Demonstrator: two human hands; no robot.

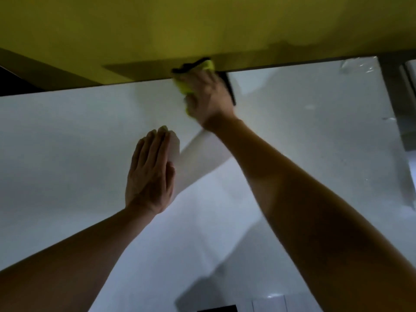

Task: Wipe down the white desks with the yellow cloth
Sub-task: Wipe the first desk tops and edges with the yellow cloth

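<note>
A glossy white desk (67,143) fills most of the view. My right hand (208,97) reaches to its far edge and presses a bright yellow cloth (186,85) against the surface where the desk meets a yellow partition (157,30). Most of the cloth is hidden under my fingers; a corner (208,64) sticks out past the fingertips. My left hand (149,170) lies flat on the desk nearer to me, fingers together, holding nothing.
The yellow partition stands along the desk's far edge. A short dark strip (230,88) lies just right of my right hand. A grey post (396,97) and a strip of floor show at the right. A dark opening (218,308) sits at the near edge.
</note>
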